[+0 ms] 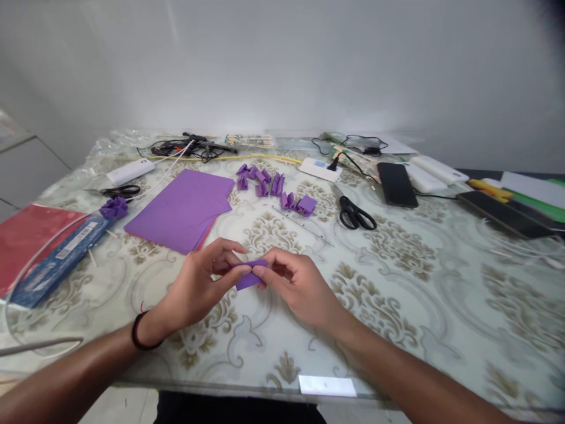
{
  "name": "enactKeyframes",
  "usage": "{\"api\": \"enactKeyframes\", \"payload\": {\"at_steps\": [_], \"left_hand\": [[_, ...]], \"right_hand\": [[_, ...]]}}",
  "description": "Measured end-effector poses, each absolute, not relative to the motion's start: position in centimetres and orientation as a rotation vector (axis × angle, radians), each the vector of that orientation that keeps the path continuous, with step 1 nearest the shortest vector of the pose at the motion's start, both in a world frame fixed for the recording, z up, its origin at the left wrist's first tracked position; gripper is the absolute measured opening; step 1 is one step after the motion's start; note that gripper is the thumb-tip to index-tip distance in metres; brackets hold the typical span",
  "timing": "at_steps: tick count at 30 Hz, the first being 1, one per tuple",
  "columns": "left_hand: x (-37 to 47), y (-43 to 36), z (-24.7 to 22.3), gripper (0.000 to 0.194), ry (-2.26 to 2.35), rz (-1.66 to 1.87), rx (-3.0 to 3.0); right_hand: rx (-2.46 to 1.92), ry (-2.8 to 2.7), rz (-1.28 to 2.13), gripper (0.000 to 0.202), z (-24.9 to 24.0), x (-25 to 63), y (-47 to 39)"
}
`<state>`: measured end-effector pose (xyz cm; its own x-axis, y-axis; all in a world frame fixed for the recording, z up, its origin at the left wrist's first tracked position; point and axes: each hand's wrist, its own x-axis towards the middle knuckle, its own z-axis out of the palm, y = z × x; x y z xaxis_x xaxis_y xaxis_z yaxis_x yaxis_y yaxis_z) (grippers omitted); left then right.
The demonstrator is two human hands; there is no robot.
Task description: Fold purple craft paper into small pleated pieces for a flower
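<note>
A small piece of purple paper [248,281] is pinched between both hands, above the front middle of the table. My left hand [203,277] grips its left side with thumb and fingers. From the other side my right hand [300,282] holds it, the two thumb tips almost meeting on the top. Part of the paper is hidden behind the fingers. Beyond the hands lie several folded purple paper pieces [277,184] in a loose group. To the left is a stack of purple paper sheets [176,206], with a red edge showing underneath.
Black-handled scissors [356,213] and a thin clear ruler [304,227] lie past my right hand. A phone [397,184] and a white power strip [320,169] are farther back. At left are a crumpled purple paper [113,207], a blue packet [62,259] and a white cable.
</note>
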<state>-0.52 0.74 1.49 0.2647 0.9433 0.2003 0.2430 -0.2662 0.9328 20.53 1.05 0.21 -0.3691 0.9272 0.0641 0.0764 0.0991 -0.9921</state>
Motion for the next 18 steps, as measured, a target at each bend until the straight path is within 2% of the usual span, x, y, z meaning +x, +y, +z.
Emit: {"api": "enactKeyframes", "payload": {"at_steps": [6, 13, 18], "left_hand": [[-0.63, 1.11, 2.08, 0.035, 1.018, 0.736, 1.669], [-0.62, 0.8, 2.17, 0.041, 1.052, 0.734, 1.738], [-0.71, 0.75, 1.95, 0.039, 0.86, 0.716, 1.566]], "right_hand": [[-1.065, -1.661, 1.224, 0.027, 0.71, 20.75, 0.77], [-0.99, -1.711, 1.411, 0.035, 0.94, 20.77, 0.67], [-0.977, -1.649, 1.415, 0.034, 1.01, 20.82, 0.69]]}}
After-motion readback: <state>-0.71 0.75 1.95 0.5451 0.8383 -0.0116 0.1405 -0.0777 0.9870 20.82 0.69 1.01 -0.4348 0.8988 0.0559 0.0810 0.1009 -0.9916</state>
